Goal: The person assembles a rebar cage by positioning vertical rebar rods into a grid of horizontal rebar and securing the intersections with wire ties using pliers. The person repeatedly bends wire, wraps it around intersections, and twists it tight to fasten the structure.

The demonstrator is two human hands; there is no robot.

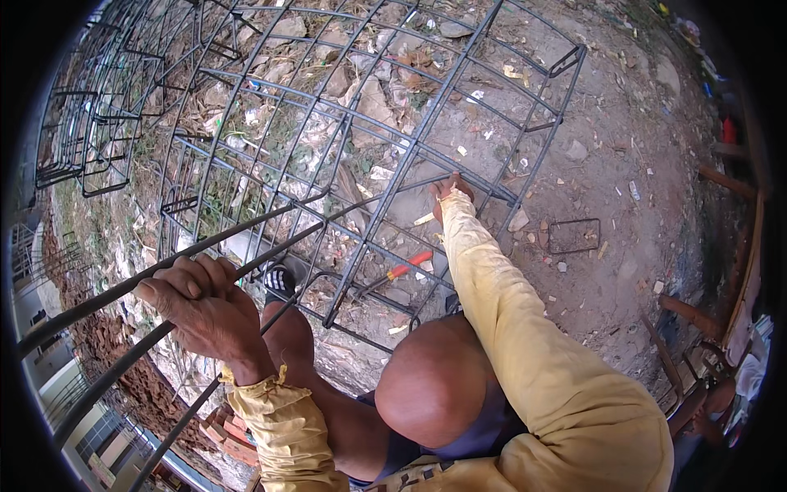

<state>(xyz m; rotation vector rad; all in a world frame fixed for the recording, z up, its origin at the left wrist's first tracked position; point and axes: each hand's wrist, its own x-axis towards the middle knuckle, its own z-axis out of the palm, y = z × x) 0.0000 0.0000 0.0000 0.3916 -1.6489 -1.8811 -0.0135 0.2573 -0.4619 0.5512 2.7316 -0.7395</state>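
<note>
A rebar cage [416, 148] of dark steel bars and rectangular stirrups lies on the ground before me. My left hand [205, 307] is closed with its fingers curled round a long steel bar [90, 316] that slants from the lower left towards the cage. A second bar [283, 246] passes under that hand. At the cage's near right part, my right hand [451, 195] grips a thin bar among the cage bars; its fingertips are partly hidden. Between the cage bars near my knee lies a tool with an orange-red handle [410, 265] and a thin metal shank.
More rebar cages [86, 123] stand at the far left. On the dirt to the right lies a loose rectangular stirrup [574, 236]. Timber pieces [693, 317] edge the right side. Bricks [229, 439] sit at the lower left. Stones and litter cover the ground under the cage.
</note>
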